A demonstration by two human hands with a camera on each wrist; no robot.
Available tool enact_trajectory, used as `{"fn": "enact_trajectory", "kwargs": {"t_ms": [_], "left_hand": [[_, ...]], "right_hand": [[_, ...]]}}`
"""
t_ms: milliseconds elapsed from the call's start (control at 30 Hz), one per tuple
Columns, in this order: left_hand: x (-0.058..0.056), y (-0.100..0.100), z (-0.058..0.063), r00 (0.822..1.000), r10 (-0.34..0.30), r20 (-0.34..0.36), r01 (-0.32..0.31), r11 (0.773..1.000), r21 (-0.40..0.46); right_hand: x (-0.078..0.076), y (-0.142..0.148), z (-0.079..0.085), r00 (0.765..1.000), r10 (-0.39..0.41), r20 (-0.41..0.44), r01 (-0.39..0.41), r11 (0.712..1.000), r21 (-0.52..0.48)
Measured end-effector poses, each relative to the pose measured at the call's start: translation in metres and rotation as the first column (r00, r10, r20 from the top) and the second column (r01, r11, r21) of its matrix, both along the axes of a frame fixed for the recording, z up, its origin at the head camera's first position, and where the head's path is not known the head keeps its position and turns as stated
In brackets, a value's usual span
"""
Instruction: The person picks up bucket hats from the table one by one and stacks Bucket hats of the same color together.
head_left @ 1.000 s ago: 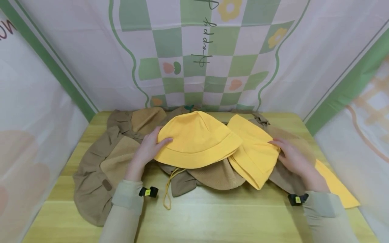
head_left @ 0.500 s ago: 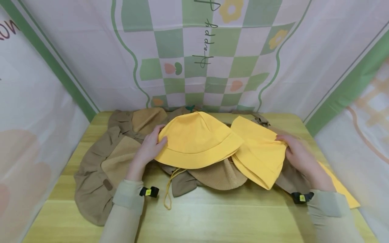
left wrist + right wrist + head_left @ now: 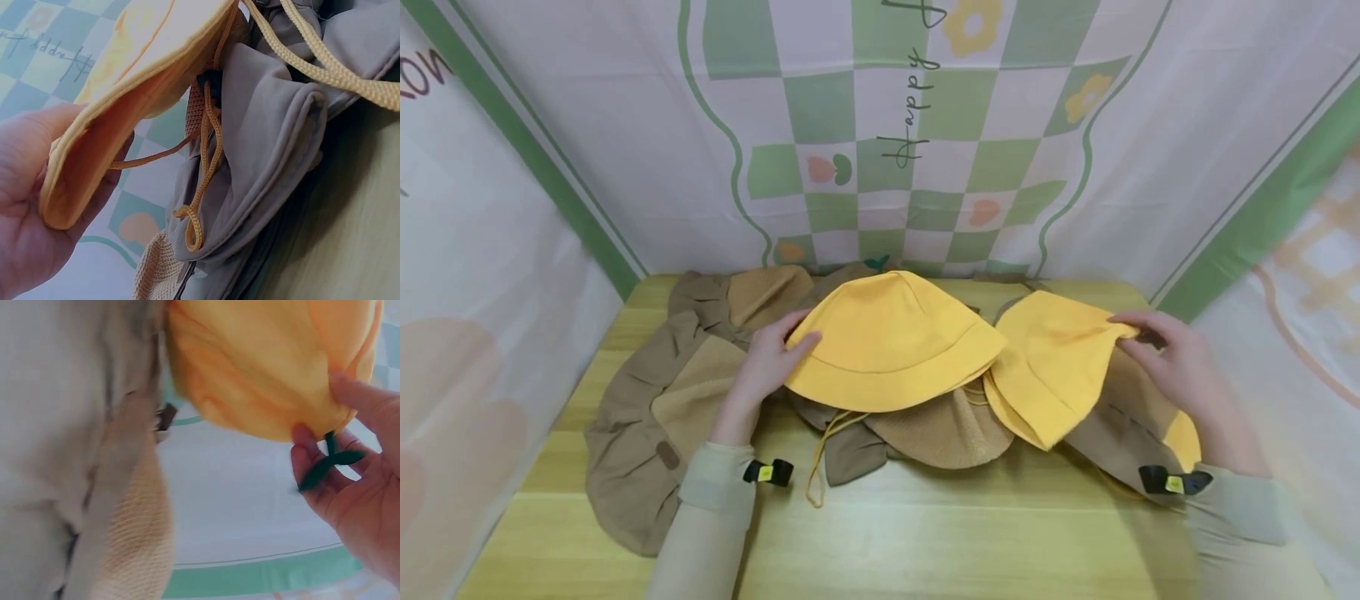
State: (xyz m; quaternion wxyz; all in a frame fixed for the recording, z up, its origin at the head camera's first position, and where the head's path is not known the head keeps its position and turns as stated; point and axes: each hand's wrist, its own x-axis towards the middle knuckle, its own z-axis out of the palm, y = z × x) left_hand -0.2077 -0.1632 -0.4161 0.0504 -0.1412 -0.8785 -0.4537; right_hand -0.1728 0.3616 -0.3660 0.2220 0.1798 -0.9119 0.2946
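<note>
My left hand grips the left edge of a yellow bucket hat, thumb on the outside. In the left wrist view the hat's folded brim lies between thumb and fingers, and an orange-yellow drawcord hangs from it. My right hand pinches the crown tip of a second yellow hat, right of the first. A green sprout sticks out from that tip among the fingers in the right wrist view. Both hats are above brown hats, one with a tan corduroy brim.
More brown and tan hats lie along the table's left side. At the right, a brown hat and a bit of yellow cloth lie under my right arm. Printed curtains enclose the wooden table at the back and sides.
My right hand has moved right and slightly up, drawing the second yellow hat rightward with its tip stretched out. The left hand and its yellow hat have barely moved.
</note>
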Motion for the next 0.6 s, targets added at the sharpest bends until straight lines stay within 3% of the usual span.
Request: {"fn": "enact_trajectory", "kwargs": {"t_ms": [100, 233, 300, 467, 600], "left_hand": [[0.000, 0.001, 0.000, 1.000, 0.021, -0.008, -0.021, 0.999, 0.042], [0.000, 0.003, 0.000, 0.999, 0.048, -0.019, -0.046, 0.996, 0.081], [0.000, 0.004, 0.000, 0.998, 0.055, -0.032, -0.052, 0.995, 0.083], [0.000, 0.006, -0.001, 0.996, 0.054, -0.067, -0.049, 0.997, 0.064], [0.000, 0.006, -0.001, 0.996, 0.054, -0.075, -0.051, 0.998, 0.036]], "right_hand": [[0.002, -0.006, 0.011, 1.000, 0.021, -0.008, -0.021, 0.997, -0.074], [0.007, -0.012, 0.023, 0.995, 0.057, 0.087, -0.048, 0.993, -0.105], [0.010, -0.015, 0.027, 0.990, 0.059, 0.129, -0.053, 0.997, -0.053], [0.011, -0.020, 0.035, 0.992, 0.070, 0.102, -0.087, 0.982, 0.165], [0.008, -0.023, 0.038, 0.993, 0.118, 0.008, -0.118, 0.980, 0.162]]}}
